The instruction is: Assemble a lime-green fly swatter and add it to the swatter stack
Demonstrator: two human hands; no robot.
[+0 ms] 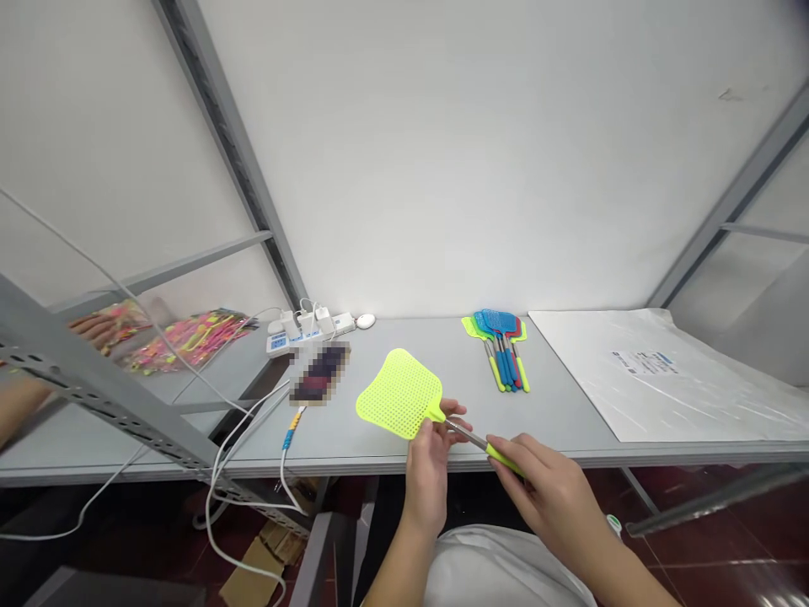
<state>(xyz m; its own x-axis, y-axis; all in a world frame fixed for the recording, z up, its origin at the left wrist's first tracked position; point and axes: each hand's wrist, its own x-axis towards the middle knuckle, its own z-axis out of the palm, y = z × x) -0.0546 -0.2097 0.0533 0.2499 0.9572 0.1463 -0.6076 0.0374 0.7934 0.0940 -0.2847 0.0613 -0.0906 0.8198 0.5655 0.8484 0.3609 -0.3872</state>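
The grey tabletop [556, 413] spans the view beneath a white wall, framed by a grey metal rack [114, 396]. On its right lies a white plastic sheet [663, 379] bearing a printed label. At the far left, bagged bright-coloured goods [183, 337] lie heaped, with another person's hand [94, 324] beside them. A white power strip [307, 329] with chargers sits against the wall, its cables [253, 421] trailing over the tabletop edge. Near the wall lies a bundle of fly swatters [502, 346], blue, green and red.

You hold one yellow fly swatter [401, 394] just above the near edge of the tabletop, its perforated head tilted up and left. Your left hand [430, 459] pinches the neck where the head meets the thin metal shaft; your right hand [549, 493] is clenched around the yellow grip at the other end.

Judged by its build, the swatter is light, its head flexible and its shaft slender, perhaps telescopic. Take hold at the grip and the neck, not the mesh, which would likely bend.
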